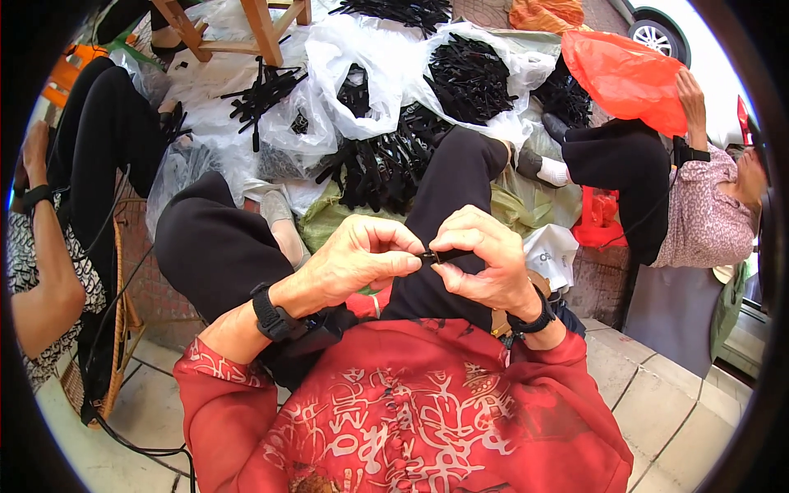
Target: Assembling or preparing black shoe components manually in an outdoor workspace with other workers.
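Between my two hands, over my lap, is a small black strap-like piece (428, 257); its exact kind is too small to tell. My left hand (357, 251) pinches one end of it between thumb and forefinger. The other end is gripped by the thumb and fingers of my right hand (489, 259), partly hiding it. Past my knees lies a heap of similar black strips (380, 168). More of them fill an open white plastic bag (526, 62), and another white bag (325, 53) holds a few.
A wooden stool (263, 37) stands at the far left. One person (62, 271) sits to my left by a wicker chair (123, 329). To my right, another person (703, 197) holds a red plastic bag (629, 78). A dark cable (140, 448) runs along the tiles at left.
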A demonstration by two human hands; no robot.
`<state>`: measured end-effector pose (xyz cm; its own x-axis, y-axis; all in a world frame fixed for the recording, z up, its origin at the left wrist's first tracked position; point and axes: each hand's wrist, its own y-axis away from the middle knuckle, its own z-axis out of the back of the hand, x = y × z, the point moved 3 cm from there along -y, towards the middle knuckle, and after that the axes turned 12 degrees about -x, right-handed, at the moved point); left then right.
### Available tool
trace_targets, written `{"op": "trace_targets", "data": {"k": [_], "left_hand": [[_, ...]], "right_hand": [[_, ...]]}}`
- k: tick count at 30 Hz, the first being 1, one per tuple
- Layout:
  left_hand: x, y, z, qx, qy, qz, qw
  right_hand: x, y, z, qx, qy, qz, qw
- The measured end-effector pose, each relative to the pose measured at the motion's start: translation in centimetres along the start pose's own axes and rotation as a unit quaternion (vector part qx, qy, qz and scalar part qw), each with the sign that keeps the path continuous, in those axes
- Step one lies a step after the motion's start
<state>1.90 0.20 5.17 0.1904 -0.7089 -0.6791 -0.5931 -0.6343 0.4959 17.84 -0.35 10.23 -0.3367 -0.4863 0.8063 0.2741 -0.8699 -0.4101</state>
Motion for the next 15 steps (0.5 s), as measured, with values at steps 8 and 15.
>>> {"op": "trace_targets", "data": {"k": [8, 15], "left_hand": [[0.45, 0.26, -0.06, 0.035, 0.126, 0.039, 0.991], [0.63, 0.24, -0.32, 0.06, 0.186, 0.036, 0.98]], "right_hand": [[-0.28, -0.14, 0.04, -0.003, -0.036, -0.035, 0.999], [-0.12, -0.41, 0.24, -0.006, -0.039, -0.005, 0.999]]}}
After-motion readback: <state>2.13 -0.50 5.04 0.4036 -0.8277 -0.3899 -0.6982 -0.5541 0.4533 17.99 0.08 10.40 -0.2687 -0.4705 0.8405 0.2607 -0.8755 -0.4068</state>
